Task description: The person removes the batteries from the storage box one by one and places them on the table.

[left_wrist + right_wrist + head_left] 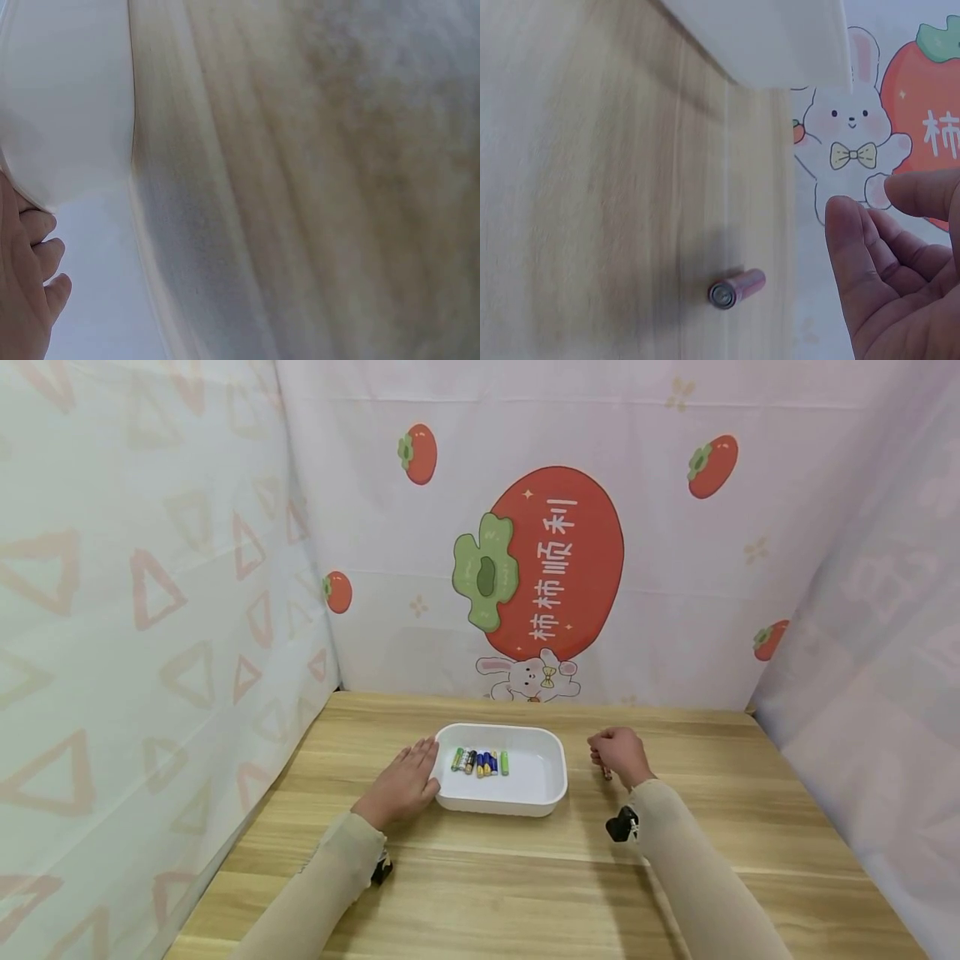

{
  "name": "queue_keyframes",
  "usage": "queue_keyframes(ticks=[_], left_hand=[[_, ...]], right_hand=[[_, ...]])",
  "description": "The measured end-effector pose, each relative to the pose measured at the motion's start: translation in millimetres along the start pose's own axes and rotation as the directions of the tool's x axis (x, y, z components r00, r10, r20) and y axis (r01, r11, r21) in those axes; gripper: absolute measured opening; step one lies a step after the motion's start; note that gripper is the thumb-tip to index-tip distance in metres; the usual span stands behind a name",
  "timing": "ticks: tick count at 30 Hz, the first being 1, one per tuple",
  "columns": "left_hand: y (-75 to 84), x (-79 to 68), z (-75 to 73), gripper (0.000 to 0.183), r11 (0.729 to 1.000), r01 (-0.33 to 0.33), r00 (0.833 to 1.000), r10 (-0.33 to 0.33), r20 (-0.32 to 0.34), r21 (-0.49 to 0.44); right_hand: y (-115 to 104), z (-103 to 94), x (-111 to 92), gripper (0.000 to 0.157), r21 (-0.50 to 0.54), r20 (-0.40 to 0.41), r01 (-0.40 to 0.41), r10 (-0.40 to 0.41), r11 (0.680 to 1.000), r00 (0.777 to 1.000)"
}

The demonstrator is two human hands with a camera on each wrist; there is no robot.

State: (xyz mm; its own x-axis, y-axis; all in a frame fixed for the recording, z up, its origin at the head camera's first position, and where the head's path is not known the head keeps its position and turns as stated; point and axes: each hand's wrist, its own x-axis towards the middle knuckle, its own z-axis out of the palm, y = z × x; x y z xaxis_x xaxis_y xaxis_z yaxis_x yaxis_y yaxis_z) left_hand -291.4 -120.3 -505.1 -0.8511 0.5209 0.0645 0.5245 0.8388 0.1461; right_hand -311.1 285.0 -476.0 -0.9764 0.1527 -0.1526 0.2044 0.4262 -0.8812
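Note:
A white tray [498, 807] sits on the wooden table, with several batteries [483, 763] lying side by side in its left half. One green battery [505, 764] lies slightly apart from that row. My left hand [401, 783] touches the tray's left wall with its fingers extended; in the left wrist view its fingertips [49, 259] are against the white side. To the tray's right, my right hand [621, 755] hovers above a reddish battery [737, 289] lying on the table. Its thumb and forefinger are apart, with nothing between them in the right wrist view.
The wooden tabletop [480, 885] runs in front of the tray and to both sides. Hanging cloths enclose it, a printed back cloth [375, 527] with persimmons and a rabbit, plus a left cloth [150, 693] and a right cloth [885, 693].

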Motion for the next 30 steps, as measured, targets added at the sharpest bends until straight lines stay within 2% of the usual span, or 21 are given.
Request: queue_keyframes(ticks=[6,26,30], left_hand=[[0.5,-0.5,-0.8,0.063,1.000,-0.023,1.000,0.023,-0.019,0.008],[0.3,0.3,0.1,0.064,0.999,-0.017,0.999,0.018,-0.036,0.031],[2.7,0.0,-1.9,0.064,1.000,-0.016,1.000,0.016,-0.026,0.011]], right_hand=[[-7,10.6,2,0.033,0.097,0.016,-0.026,0.024,0.995,1.000],[-24,35.0,11,0.029,0.169,0.042,-0.011,0.004,0.986,0.999],[-28,40.0,10,0.029,0.171,0.049,-0.021,0.013,0.985,0.999]])
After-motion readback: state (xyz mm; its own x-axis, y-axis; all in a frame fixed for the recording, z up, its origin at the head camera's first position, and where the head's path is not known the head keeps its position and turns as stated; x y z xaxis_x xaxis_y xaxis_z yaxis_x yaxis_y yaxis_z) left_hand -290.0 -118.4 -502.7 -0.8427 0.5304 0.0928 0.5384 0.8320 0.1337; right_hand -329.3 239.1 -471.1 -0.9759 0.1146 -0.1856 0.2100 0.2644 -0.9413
